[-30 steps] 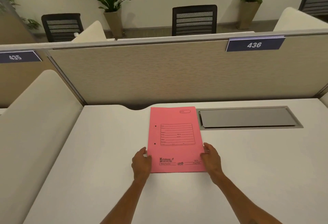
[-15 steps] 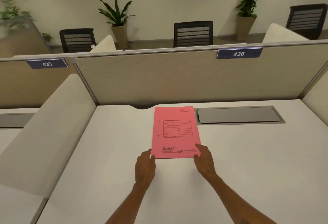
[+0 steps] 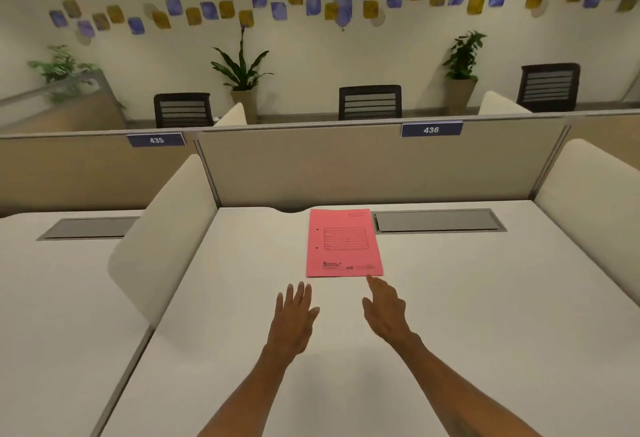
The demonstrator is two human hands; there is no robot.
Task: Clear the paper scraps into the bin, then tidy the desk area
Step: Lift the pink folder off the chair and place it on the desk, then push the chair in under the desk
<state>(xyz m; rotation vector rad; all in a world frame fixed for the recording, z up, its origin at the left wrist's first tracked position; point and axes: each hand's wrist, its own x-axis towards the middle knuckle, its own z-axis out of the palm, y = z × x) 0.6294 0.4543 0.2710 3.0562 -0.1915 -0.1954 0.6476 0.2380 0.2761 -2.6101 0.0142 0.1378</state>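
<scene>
A pink paper folder (image 3: 343, 243) lies flat on the white desk (image 3: 467, 298), its far edge near the partition. My left hand (image 3: 294, 315) hovers just short of the folder's near left corner, fingers straight and apart from it. My right hand (image 3: 386, 308) is below the near right corner, its fingers relaxed; one fingertip reaches the folder's edge. Neither hand holds anything. No paper scraps and no bin are in view.
A grey cable hatch (image 3: 438, 220) is set into the desk right of the folder. Beige partition panels (image 3: 346, 166) close the back, and curved white side dividers (image 3: 162, 235) (image 3: 588, 201) flank the desk. Black chairs and potted plants stand beyond.
Both hands have let go of the folder and drawn back toward me. The folder now lies farther up the desk, and my view has lifted to show the wall.
</scene>
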